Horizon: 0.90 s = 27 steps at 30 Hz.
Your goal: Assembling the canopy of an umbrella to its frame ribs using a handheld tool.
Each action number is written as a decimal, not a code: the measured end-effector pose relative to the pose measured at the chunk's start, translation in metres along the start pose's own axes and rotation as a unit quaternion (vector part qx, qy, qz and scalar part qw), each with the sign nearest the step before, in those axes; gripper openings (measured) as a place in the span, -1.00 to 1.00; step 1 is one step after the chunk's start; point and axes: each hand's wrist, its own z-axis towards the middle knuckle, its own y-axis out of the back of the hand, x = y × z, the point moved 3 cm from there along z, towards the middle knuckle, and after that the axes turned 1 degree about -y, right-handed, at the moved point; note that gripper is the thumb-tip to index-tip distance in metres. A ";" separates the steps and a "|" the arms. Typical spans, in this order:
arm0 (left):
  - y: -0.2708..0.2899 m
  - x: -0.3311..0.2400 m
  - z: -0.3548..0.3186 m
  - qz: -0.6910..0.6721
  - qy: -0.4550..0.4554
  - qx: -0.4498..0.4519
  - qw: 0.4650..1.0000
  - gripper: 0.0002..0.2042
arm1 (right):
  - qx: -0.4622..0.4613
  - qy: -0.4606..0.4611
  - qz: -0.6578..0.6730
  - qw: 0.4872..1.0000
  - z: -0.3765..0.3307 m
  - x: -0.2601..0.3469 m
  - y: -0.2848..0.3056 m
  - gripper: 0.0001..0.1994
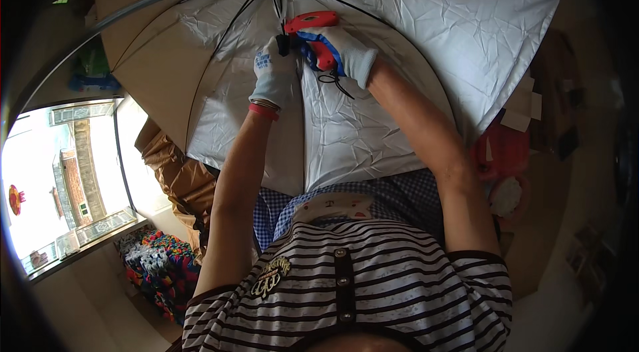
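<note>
While blue print (261,59) marks the left glove (264,91) and a gold-edged crest (270,277) the striped shirt (393,285), the outstretched left hand (271,72) holds a black fitting (283,44) inside the open silver umbrella (459,32) spread ahead, and the right hand (346,49), elbow bent, grips a red tool (313,20) beside it.

On the left side there is a bright window (70,179), with a red sticker (16,199) near its outer edge. Beside it lies a brown, crumpled sheet (178,176), and below this a many-coloured pile (158,272). On the right, a red container (504,150) stands under pale card pieces (523,109), and just below it is a white, roundish thing (508,197), not clear to me.
</note>
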 end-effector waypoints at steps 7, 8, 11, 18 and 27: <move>0.073 0.030 0.056 0.006 0.015 -0.033 0.999 -0.84 | 0.129 -0.041 0.249 0.959 -0.028 -0.016 -0.006 -0.61; 0.087 0.038 0.070 0.083 0.011 -0.038 0.996 -0.81 | 0.147 -0.001 0.206 0.967 -0.022 -0.024 -0.009 -0.62; 0.094 0.051 0.073 0.125 0.007 -0.093 0.988 -0.72 | 0.179 0.076 0.124 0.973 -0.012 -0.038 -0.019 -0.65; 0.022 -0.005 -0.025 -0.035 0.025 -0.071 0.997 -0.45 | -0.114 0.314 0.018 0.942 -0.026 -0.024 0.013 -0.66; -0.011 -0.027 -0.029 0.125 0.091 0.114 0.981 -0.37 | -0.280 0.368 -0.020 0.886 -0.063 -0.014 0.002 -0.69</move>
